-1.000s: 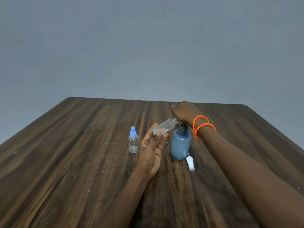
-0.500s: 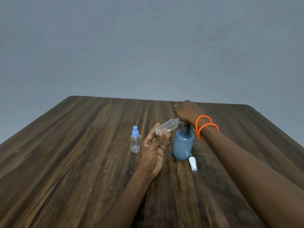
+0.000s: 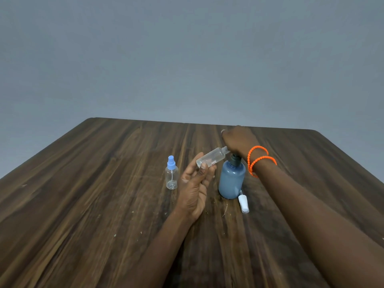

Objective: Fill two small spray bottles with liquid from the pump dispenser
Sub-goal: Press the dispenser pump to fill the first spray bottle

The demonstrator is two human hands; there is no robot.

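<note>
My left hand (image 3: pixel 195 188) pinches the base of a clear uncapped spray bottle (image 3: pixel 212 159), tilted with its neck up to the right, under my right hand. My right hand (image 3: pixel 238 140), orange bracelets on its wrist, rests on top of the blue pump dispenser (image 3: pixel 231 179) and hides the pump head. The dispenser stands upright on the table. A second clear spray bottle with a blue sprayer cap (image 3: pixel 171 175) stands upright to the left. A white sprayer cap (image 3: pixel 243 203) lies on the table just right of the dispenser's base.
Everything sits on a dark wooden table (image 3: pixel 104 204) against a plain grey wall. The table's far edge runs just behind my right hand. Small crumbs speckle the wood.
The view has shifted slightly. Both hands hold their places: the left keeps the tilted bottle at the pump, the right stays on the pump head.
</note>
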